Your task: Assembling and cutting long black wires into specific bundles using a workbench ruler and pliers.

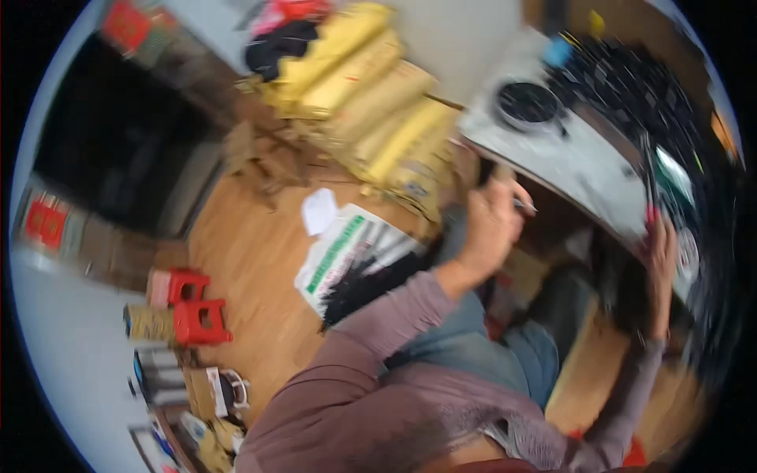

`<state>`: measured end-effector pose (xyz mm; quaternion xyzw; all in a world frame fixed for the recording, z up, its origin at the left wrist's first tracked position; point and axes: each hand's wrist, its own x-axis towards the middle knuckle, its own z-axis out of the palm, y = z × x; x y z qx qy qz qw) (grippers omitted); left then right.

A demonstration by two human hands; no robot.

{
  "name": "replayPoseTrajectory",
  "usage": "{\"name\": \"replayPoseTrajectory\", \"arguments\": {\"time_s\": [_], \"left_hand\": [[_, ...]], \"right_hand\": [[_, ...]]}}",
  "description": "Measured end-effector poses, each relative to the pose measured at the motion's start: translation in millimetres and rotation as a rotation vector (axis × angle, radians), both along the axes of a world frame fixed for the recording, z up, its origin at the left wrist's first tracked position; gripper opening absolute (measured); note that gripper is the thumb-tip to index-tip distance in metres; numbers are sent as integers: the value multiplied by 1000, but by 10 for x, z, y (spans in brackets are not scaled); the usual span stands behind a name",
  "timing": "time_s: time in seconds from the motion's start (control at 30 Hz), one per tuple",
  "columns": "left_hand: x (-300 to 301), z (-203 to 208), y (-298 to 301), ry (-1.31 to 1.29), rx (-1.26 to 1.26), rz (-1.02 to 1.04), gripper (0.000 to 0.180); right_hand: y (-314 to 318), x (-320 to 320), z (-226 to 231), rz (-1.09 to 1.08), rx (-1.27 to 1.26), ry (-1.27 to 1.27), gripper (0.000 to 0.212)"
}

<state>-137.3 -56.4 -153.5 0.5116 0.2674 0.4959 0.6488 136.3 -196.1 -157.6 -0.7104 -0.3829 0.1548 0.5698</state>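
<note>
My left hand (490,229) is raised just off the near edge of the worktable (579,162), its fingers curled together. A small dark bit shows at those fingertips, too blurred to name. Over the table's right part, my right hand (661,256) is closed around the lower end of a long thin dark strip (648,169). A spot of pink-red shows by its fingertips. Beyond the strip lies a large heap of thin black pieces (631,87), smeared by motion. A round dish with dark contents (527,104) stands on the tabletop between my hands, farther back.
Stacked yellow sacks (355,87) rise at the far left of the table. A white printed sack with black strips on it (335,256) lies on the floor by my left arm. Red stools (201,322) stand at the left. A light blue object (558,52) sits beside the heap.
</note>
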Motion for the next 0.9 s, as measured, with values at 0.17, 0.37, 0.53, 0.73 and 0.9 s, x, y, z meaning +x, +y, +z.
{"name": "replayPoseTrajectory", "arguments": {"time_s": [0.17,0.37,0.53,0.73,0.9], "left_hand": [[60,239,-40,93,-100,-125,63],[138,178,-9,78,-157,-207,66],[112,171,-33,133,-121,-166,67],[125,185,-64,123,-136,-160,62],[112,181,-46,115,-88,-186,60]], "right_hand": [[137,-801,379,429,35,546,22],[121,-894,336,244,39,-389,22],[95,-895,654,260,-15,-1060,37],[101,-862,841,284,-97,-1232,30],[3,-854,711,376,-129,-1180,24]]}}
